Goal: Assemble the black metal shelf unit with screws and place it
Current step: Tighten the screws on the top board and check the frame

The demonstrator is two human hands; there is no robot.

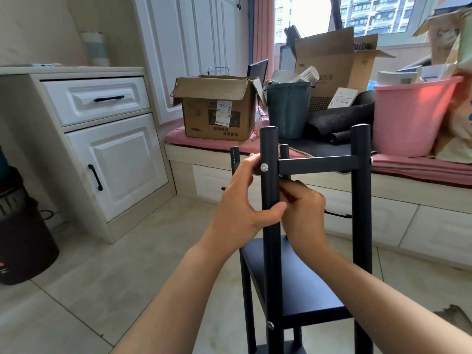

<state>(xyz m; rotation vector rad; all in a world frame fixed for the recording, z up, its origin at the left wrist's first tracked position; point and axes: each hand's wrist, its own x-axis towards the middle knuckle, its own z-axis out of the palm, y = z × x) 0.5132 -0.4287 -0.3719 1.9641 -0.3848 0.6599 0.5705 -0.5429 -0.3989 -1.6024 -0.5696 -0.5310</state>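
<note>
So the black shelf unit (301,284) is standing upright on the tiled floor (107,277) right in front of the person, just short of the window seat (421,213); four round posts stick up, a crossbar (315,164) runs between the two near ones, and a flat black shelf board sits lower down between the posts. Left hand (242,198) grips the near left post (270,200); thumb curled round the front of it, fingers (249,160) wrapped up by the frame end beside a silver screw (263,167). Right hand (302,213) is tucked behind that same post just under the crossbar; its fingers are curled in and seem to be pinching something small and dark, can't tell what exactly. Another screw head (270,325) shows lower on the post at shelf level.

Behind it all, on the pink cushion: an open cardboard box (217,111), a dark bucket (288,108) stuffed with paper cups, a pink tub (411,116); white cabinet (102,139) off to the left.
</note>
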